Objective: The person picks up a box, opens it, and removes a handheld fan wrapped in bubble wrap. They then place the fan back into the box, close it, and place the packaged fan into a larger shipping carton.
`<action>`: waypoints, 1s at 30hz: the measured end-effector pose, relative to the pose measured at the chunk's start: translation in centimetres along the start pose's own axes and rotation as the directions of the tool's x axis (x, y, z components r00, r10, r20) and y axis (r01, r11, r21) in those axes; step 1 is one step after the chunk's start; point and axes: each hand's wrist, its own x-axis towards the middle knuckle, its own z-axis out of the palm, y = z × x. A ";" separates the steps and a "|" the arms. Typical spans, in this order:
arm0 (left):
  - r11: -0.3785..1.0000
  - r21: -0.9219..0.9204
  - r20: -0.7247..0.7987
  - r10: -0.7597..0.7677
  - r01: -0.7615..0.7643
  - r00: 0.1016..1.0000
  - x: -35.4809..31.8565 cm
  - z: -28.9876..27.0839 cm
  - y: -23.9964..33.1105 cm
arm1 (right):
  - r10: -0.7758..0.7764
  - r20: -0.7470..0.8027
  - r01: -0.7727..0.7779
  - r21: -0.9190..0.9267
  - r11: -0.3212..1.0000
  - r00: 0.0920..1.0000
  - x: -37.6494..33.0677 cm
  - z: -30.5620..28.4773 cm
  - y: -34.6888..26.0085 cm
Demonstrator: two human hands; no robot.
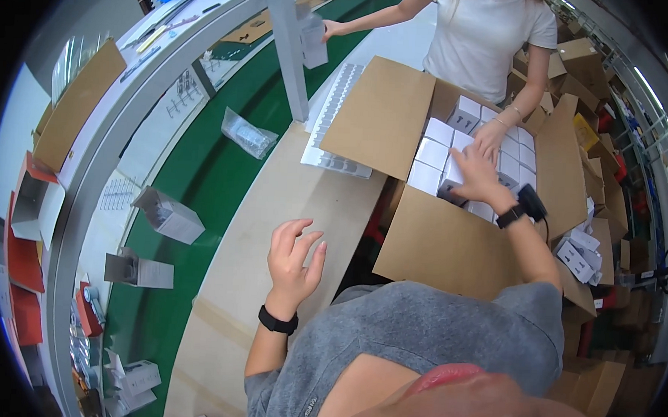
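A large brown carton [453,241] stands with its flaps spread, holding rows of small white boxes [431,152]. My right hand [478,174] is over these boxes, fingers and thumb spread across a box top; whether it grips one I cannot make out. Above the pale worktop [274,198], left of the carton, my left hand [295,261] is raised with loosely bent fingers apart and nothing in them. Across the carton, a co-worker's hand [491,137] rests on the boxes close to my right fingers. The co-worker's other arm reaches toward a small open box [312,41].
A green conveyor belt [195,265] curves along the left, carrying open small boxes [169,215] and a clear plastic-wrapped item [247,134]. A white ridged sheet [338,122] lies beside the carton. A grey post [285,51] rises beyond. Brown cartons [583,63] pile up at right.
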 end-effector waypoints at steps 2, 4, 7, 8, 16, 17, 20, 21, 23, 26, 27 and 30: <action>1.000 -0.004 0.036 0.001 -0.001 0.999 1.2 -0.1 0.4 | -0.149 -0.345 0.150 -0.026 0.988 0.926 -0.3 -4.1 -1.5; 0.998 -0.054 0.105 0.034 -0.029 0.994 2.0 -0.6 1.7 | -0.293 -0.369 0.296 -0.050 0.954 0.882 -1.0 -10.7 -5.0; 0.959 -0.283 0.198 0.079 -0.020 0.977 4.4 0.5 3.4 | -0.456 -0.310 0.482 0.007 0.876 0.834 -1.6 -14.2 -8.9; 0.962 -0.274 0.205 0.049 0.009 0.978 4.6 0.9 3.4 | -0.513 -0.278 0.564 0.150 0.812 0.812 -1.0 -13.7 -10.1; 0.811 -0.444 0.406 -0.195 0.380 0.893 3.5 0.5 0.4 | -0.601 -0.229 0.522 0.768 0.372 0.766 2.6 -10.0 -12.4; 0.632 -0.590 0.476 -0.231 0.503 0.849 2.8 0.2 -0.6 | -0.633 -0.229 0.502 0.814 0.292 0.739 3.0 -10.0 -12.1; 0.267 -0.693 0.635 -0.212 0.669 0.743 1.3 -0.7 -3.6 | -0.703 -0.283 0.576 0.788 0.218 0.653 3.5 -9.4 -13.3; 0.116 -0.674 0.715 -0.148 0.730 0.684 0.8 -0.8 -4.5 | -0.733 -0.321 0.665 0.709 0.234 0.599 3.5 -9.2 -14.1; -0.040 -0.623 0.781 -0.077 0.781 0.620 -0.2 -0.3 -5.5 | -0.763 -0.352 0.742 0.627 0.238 0.542 3.4 -8.7 -15.4; 0.059 -0.563 0.820 -0.081 0.824 0.566 -0.4 0.3 -5.8 | -0.824 -0.125 0.610 0.735 0.298 0.553 3.1 -8.1 -16.9; 0.059 -0.556 0.825 -0.080 0.829 0.559 -0.7 0.4 -5.8 | -0.820 -0.128 0.605 0.739 0.296 0.558 3.0 -7.4 -16.9; 0.543 -0.656 0.433 -0.299 0.525 0.850 -0.6 0.1 -4.1 | -0.558 -0.109 0.368 0.850 0.378 0.823 3.2 -4.9 -17.0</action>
